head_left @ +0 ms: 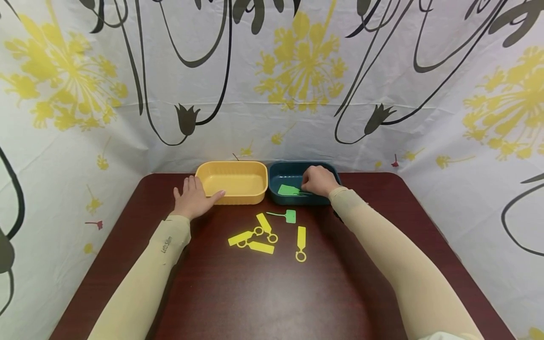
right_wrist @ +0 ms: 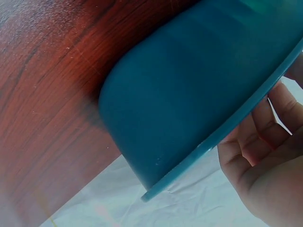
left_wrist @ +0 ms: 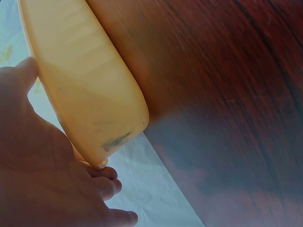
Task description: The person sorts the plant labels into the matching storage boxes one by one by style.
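Observation:
My left hand (head_left: 193, 198) lies with spread fingers at the near left corner of a yellow plastic bin (head_left: 204, 182). Its thumb touches the front rim; the left wrist view shows the bin's outer wall (left_wrist: 90, 80) beside the hand (left_wrist: 42, 156). Over the right part of a dark blue bin (head_left: 276, 171) is my right hand (head_left: 319, 180), fingers bent down inside the rim. Green tags (head_left: 288, 190) with thin stems lie in the blue bin just left of those fingers. Blue wall (right_wrist: 180, 90) hides the fingertips in the right wrist view, so a grip cannot be confirmed.
On the dark red table (head_left: 272, 293), a green tag (head_left: 291, 216) with a thin stem lies before the blue bin. Several yellow ring tags lie nearer, one apart (head_left: 301, 238), others bunched (head_left: 261, 247). A patterned white cloth (head_left: 238, 118) hangs behind the bins.

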`<state>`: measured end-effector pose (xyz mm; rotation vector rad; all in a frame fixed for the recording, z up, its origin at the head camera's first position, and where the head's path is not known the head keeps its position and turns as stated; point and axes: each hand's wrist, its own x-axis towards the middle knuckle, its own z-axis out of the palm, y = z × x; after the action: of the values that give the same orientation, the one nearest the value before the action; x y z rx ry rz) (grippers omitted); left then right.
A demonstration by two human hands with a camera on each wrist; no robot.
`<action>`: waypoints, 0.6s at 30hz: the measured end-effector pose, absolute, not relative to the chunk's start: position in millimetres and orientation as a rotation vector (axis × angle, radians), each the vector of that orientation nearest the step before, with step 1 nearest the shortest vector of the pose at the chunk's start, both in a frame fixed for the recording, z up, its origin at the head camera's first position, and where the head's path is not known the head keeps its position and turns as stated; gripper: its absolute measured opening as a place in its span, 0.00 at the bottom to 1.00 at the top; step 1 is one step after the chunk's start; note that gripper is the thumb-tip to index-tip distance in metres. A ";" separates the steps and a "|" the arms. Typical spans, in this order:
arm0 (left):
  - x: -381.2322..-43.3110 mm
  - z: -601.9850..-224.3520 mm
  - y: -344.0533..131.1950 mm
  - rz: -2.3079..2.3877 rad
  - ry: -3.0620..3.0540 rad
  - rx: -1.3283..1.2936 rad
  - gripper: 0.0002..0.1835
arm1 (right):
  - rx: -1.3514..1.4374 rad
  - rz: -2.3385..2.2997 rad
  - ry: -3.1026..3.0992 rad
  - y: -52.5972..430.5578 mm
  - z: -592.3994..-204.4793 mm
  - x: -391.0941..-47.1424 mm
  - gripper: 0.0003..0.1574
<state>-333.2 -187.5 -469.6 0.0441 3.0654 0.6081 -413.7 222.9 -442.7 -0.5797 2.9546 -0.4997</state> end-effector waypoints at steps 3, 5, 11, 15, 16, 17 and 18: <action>-333.3 -469.4 -187.6 0.602 3.066 0.045 0.66 | -0.591 -0.499 2.954 222.7 -441.8 -412.3 0.06; -333.1 -469.4 -187.6 0.600 3.066 0.046 0.66 | -0.603 -0.497 2.952 222.5 -440.8 -411.1 0.07; -332.7 -468.8 -188.1 0.600 3.060 0.048 0.66 | -0.649 -0.504 2.966 221.7 -436.2 -407.7 0.07; -332.6 -468.6 -188.3 0.604 3.060 0.050 0.66 | -0.673 -0.509 2.982 221.0 -433.4 -405.1 0.08; -332.7 -468.6 -188.3 0.604 3.059 0.050 0.66 | -0.675 -0.508 2.986 220.7 -432.9 -404.4 0.08; -332.6 -468.6 -188.3 0.605 3.059 0.050 0.66 | -0.678 -0.512 2.988 220.6 -432.7 -403.6 0.08; -332.8 -468.7 -188.3 0.605 3.059 0.051 0.66 | -0.680 -0.515 2.992 220.4 -432.4 -402.7 0.08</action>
<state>-332.8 -188.3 -468.7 0.0506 3.0588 0.6046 -402.7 220.4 -432.4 -0.6804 2.9924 -0.5146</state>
